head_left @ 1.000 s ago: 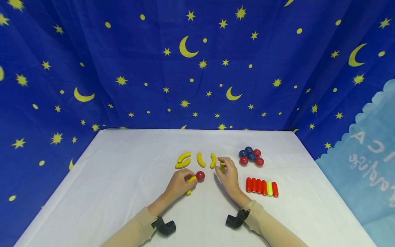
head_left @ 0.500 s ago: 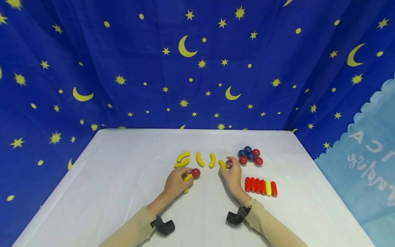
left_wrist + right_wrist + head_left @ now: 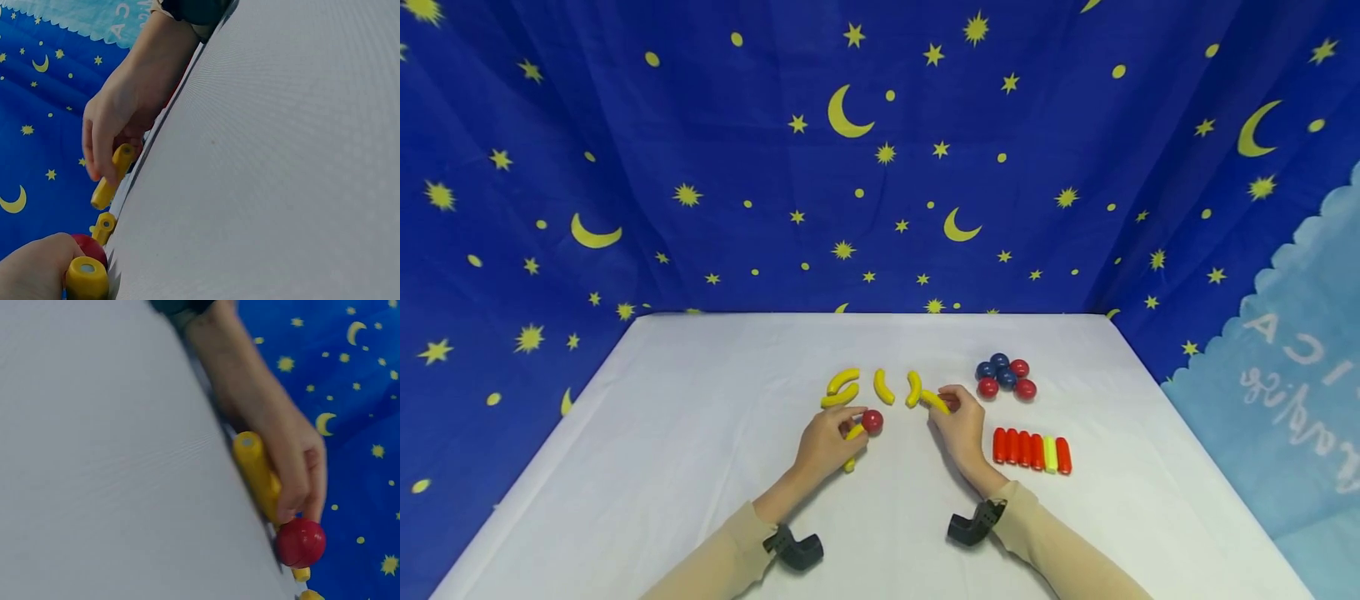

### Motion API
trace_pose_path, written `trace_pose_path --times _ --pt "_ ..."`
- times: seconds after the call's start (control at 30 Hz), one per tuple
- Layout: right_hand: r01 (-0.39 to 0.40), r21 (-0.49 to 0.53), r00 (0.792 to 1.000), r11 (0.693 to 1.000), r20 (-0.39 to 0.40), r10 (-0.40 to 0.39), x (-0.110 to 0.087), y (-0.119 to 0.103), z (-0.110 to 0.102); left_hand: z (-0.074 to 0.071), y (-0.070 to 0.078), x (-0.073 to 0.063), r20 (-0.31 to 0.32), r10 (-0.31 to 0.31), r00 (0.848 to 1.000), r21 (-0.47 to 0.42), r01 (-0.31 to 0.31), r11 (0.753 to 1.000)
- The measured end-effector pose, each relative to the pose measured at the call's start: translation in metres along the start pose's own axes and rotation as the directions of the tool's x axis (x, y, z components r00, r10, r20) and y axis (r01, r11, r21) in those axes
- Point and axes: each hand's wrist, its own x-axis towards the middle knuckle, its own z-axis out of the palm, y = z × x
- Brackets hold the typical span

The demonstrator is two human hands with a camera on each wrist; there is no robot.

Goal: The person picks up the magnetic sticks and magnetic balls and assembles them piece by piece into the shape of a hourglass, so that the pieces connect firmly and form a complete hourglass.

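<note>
My left hand (image 3: 826, 443) grips a curved yellow rod (image 3: 255, 472) with a grey disc on its end face. A red ball (image 3: 872, 422) sits at the rod's far end, right at the fingertips. My right hand (image 3: 962, 423) pinches another curved yellow rod (image 3: 935, 402) between thumb and fingers. The left end of that rod comes close to a curved rod (image 3: 913, 388) on the table. Left of it lie a single curved rod (image 3: 883, 387) and a pair of curved rods (image 3: 842, 383). The left palm hides part of its rod.
A cluster of blue balls (image 3: 1007, 379) and red balls (image 3: 1026, 389) lies right of my right hand. Nearer me, straight red rods (image 3: 1025, 449) line up with one yellow-green rod (image 3: 1050, 455). The white-covered table (image 3: 700, 400) meets a blue star curtain (image 3: 760, 167).
My left hand has drawn slightly left, with its rod and red ball. The right hand's rod has come into fuller view and turned, its end now near the neighbouring curved rod.
</note>
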Motion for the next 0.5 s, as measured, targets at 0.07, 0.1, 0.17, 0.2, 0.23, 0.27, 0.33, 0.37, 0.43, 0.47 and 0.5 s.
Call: trace_pose_path --times 0.07,0.1,0.17,0.2,0.23,0.27,0.33,0.37,0.43,0.47,0.5 --pt "0.064 0.009 0.997 0.998 0.033 -0.065 -0.0020 -0.0005 0.0015 0.0004 -0.0003 0.0001 0.001 0.007 1.000 0.005 -0.007 1.000" --pt "0.097 0.021 0.994 0.995 0.055 -0.098 -0.0028 -0.0006 0.0024 0.0005 -0.0005 0.0002 0.001 0.009 1.000 0.006 -0.009 1.000" --pt "0.152 0.053 0.982 0.987 0.103 -0.157 -0.0038 0.0006 0.0044 0.0007 -0.0007 0.0003 0.002 0.010 1.000 0.007 -0.010 1.000" --pt "0.169 0.072 0.976 0.983 0.129 -0.177 -0.0043 0.0008 0.0050 0.0007 -0.0008 0.0004 0.003 0.009 1.000 0.009 -0.009 1.000" --pt "0.179 0.093 0.969 0.980 0.153 -0.191 -0.0046 0.0011 0.0055 0.0008 -0.0010 0.0004 0.005 0.006 1.000 0.010 -0.006 1.000" --pt "0.183 0.109 0.964 0.977 0.177 -0.200 -0.0048 0.0015 0.0060 0.0009 -0.0011 0.0004 0.006 0.004 1.000 0.012 -0.004 1.000" --pt "0.187 0.118 0.953 0.975 0.218 -0.210 -0.0052 0.0024 0.0070 0.0008 -0.0012 0.0004 0.009 0.002 1.000 0.014 -0.003 1.000" --pt "0.189 0.116 0.948 0.975 0.238 -0.213 -0.0056 0.0022 0.0071 0.0007 -0.0012 0.0003 0.010 0.003 1.000 0.013 -0.003 1.000" --pt "0.204 0.109 0.935 0.973 0.273 -0.227 -0.0063 0.0019 0.0073 0.0005 -0.0007 0.0002 0.012 0.007 1.000 0.008 -0.007 1.000" --pt "0.211 0.105 0.928 0.972 0.291 -0.233 -0.0066 0.0018 0.0075 0.0005 -0.0006 0.0002 0.013 0.009 1.000 0.009 -0.009 1.000" --pt "0.218 0.102 0.920 0.971 0.310 -0.239 -0.0068 0.0018 0.0078 0.0006 -0.0005 0.0001 0.016 0.010 1.000 0.008 -0.010 1.000"
